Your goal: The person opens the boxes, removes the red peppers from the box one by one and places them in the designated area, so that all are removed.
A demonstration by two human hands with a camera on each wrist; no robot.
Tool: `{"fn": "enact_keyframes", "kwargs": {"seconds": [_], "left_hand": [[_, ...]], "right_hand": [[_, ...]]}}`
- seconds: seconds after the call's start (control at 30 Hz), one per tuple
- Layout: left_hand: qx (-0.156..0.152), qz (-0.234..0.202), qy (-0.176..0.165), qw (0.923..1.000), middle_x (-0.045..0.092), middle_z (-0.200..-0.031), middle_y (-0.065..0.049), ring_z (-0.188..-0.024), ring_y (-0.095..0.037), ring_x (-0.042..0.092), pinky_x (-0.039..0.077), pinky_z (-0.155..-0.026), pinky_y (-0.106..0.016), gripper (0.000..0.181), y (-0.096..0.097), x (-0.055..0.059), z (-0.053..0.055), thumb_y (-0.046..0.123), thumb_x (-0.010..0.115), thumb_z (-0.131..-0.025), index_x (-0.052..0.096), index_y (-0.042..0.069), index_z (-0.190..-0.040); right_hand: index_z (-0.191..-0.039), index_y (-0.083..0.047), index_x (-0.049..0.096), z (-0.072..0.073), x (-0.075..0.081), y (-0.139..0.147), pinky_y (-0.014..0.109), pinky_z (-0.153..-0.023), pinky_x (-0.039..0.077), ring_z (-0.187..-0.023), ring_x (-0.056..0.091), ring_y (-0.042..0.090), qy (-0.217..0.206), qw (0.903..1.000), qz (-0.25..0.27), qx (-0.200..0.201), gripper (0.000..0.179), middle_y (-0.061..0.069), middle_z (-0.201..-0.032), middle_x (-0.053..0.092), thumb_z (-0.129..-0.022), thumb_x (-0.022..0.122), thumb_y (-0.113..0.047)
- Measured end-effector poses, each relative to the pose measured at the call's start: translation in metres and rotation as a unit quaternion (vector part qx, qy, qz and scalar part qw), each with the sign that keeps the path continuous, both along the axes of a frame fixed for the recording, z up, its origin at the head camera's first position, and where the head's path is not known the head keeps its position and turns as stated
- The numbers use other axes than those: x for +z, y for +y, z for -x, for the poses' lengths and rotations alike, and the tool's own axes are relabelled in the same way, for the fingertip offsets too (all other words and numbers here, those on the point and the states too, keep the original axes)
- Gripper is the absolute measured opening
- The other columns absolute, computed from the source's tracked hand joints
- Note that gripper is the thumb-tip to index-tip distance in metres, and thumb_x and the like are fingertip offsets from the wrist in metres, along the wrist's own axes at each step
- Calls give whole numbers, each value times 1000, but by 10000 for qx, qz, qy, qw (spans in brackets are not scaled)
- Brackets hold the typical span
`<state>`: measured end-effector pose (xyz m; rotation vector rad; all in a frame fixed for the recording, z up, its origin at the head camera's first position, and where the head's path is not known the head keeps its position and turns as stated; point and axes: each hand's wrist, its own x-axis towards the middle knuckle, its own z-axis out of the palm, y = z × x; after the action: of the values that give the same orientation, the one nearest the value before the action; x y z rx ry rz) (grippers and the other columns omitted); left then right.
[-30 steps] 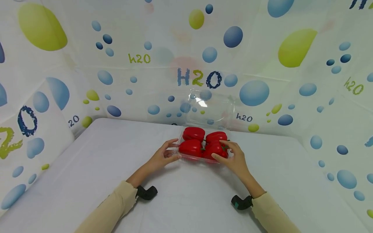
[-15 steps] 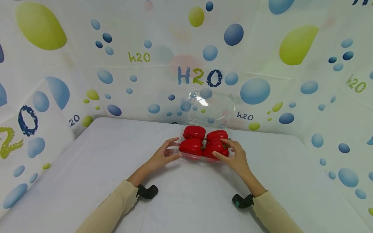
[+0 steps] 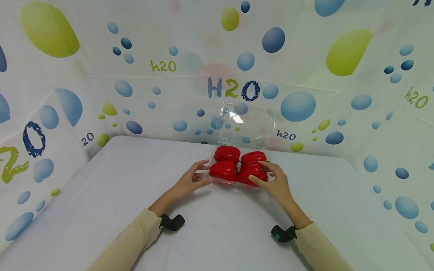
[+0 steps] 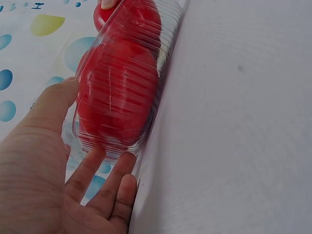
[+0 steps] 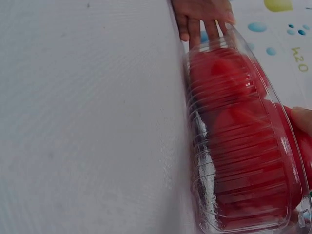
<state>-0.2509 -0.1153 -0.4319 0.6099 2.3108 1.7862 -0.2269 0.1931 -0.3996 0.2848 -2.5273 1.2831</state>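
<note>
Several red bell peppers sit in an opened clear plastic container (image 3: 234, 184), its lid (image 3: 254, 126) standing up behind it. My right hand (image 3: 278, 185) holds the front right bell pepper (image 3: 245, 176) between thumb and fingers, low in the container. My left hand (image 3: 184, 183) is at the container's left end. In the left wrist view, its fairly straight fingers (image 4: 90, 170) touch the end wall and its thumb lies by the rim. Beside the held pepper are the front left pepper (image 3: 222, 170), the back left pepper (image 3: 226, 153) and the back right pepper (image 3: 255, 156), partly covered.
The container stands on a white-covered table (image 3: 217, 233), close to its far edge. A white backdrop (image 3: 190, 34) printed with blue and green spots rises behind and at both sides. Black wrist-worn pieces (image 3: 172, 223) stick out from both sleeves.
The hands, peppers and container keep the same arrangement. Only the whole view has shifted slightly.
</note>
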Motion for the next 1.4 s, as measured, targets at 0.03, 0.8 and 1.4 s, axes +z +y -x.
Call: {"fn": "enact_keyframes", "kwargs": {"seconds": [0.03, 0.8, 1.4], "left_hand": [[8, 11, -5, 10000, 43, -145, -17, -126, -37, 51, 47, -102, -44, 72, 0, 0, 0, 15, 67, -93, 28, 16, -152], [-44, 77, 79, 9999, 44, -145, -17, -125, -36, 52, 47, -101, -43, 71, -1, 0, 0, 18, 69, -92, 29, 17, -152], [-77, 3, 97, 9999, 44, -145, -17, -124, -36, 53, 48, -100, -41, 72, 0, 0, 0, 16, 68, -93, 28, 15, -152]], "right_hand": [[-132, -11, 58, 0, 1, 0, 45, -88, 48, -112, 52, 29, -17, 10000, 7, -6, 59, 16, -131, 55, -79, 81, -24], [-130, -10, 58, -4, 4, -5, 47, -84, 55, -118, 48, 31, 276, 9992, -290, 12, 62, 18, -133, 51, -75, 84, -20], [-129, -9, 59, -3, 8, -2, 44, -83, 52, -109, 50, 27, 115, 9997, 225, -70, 57, 16, -130, 54, -78, 81, -19]]}}
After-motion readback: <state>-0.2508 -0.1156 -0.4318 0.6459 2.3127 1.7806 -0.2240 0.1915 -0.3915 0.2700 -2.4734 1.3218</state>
